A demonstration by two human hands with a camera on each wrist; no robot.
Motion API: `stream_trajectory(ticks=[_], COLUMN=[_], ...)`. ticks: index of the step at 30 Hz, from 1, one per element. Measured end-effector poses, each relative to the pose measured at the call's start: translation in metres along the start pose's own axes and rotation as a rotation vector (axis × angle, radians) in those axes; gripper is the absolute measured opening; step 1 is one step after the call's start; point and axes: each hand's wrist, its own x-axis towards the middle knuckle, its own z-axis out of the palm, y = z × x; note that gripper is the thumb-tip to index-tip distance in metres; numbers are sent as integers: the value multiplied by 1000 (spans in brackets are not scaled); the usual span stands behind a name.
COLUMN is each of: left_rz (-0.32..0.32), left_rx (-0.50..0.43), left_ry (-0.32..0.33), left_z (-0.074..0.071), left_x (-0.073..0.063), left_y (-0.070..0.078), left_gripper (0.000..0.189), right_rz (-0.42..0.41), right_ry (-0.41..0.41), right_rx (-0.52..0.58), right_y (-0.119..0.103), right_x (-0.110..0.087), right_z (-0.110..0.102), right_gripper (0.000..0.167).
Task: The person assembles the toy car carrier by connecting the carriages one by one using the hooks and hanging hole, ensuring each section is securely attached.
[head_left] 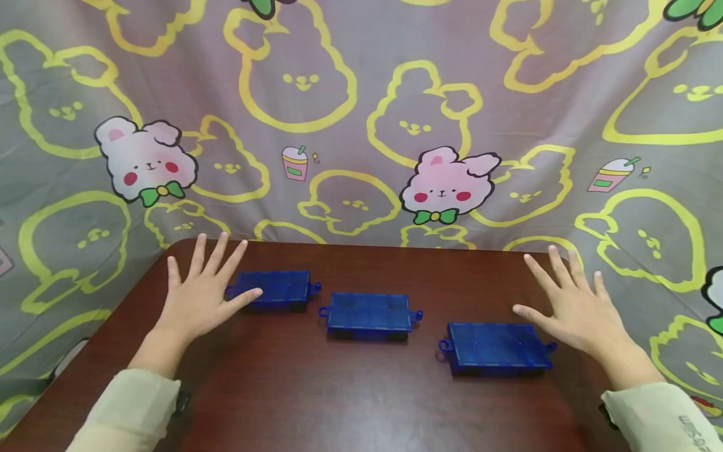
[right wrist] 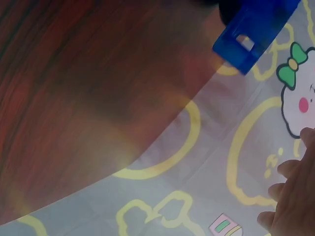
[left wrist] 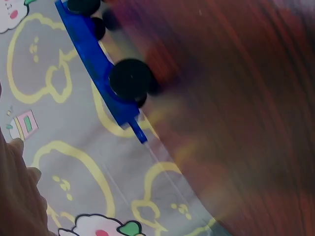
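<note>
Three blue toy train wagons with black wheels and end couplings stand apart on the table: a left wagon (head_left: pixel 285 287), a middle wagon (head_left: pixel 369 312) and a right wagon (head_left: pixel 497 345). With fingers spread and straight, my left hand (head_left: pixel 198 301) is beside the left wagon; its thumb overlaps that wagon in the head view. My right hand (head_left: pixel 582 311), also spread, is just past the right wagon's hooked end. Neither hand holds anything. The left wrist view shows a wagon's side (left wrist: pixel 91 61) and a round wheel (left wrist: pixel 130 78). A wagon's end (right wrist: pixel 261 34) appears in the right wrist view.
The dark reddish-brown wooden table (head_left: pixel 339 389) has rounded far corners and a glossy top. Behind it and along both sides hangs a grey curtain (head_left: pixel 350 138) printed with yellow outlines and bunny faces.
</note>
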Motion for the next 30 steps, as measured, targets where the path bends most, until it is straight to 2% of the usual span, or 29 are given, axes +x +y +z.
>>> stream_trajectory(ticks=[8, 14, 23, 30], left_rz=[69, 148, 254, 346], left_rx=[-1, 16, 15, -44], left_ry=[6, 8, -61, -134], left_z=[6, 11, 16, 22], left_x=[-2, -1, 4, 12], left_y=[21, 35, 59, 75], left_gripper=[93, 94, 94, 93], right_rz=[-79, -156, -213, -241], right_ry=[20, 22, -51, -99], right_rx=[-22, -17, 28, 56], right_y=[-15, -26, -41, -50], right_x=[-1, -4, -7, -10], right_z=[5, 13, 18, 20], right_gripper=[97, 95, 91, 89])
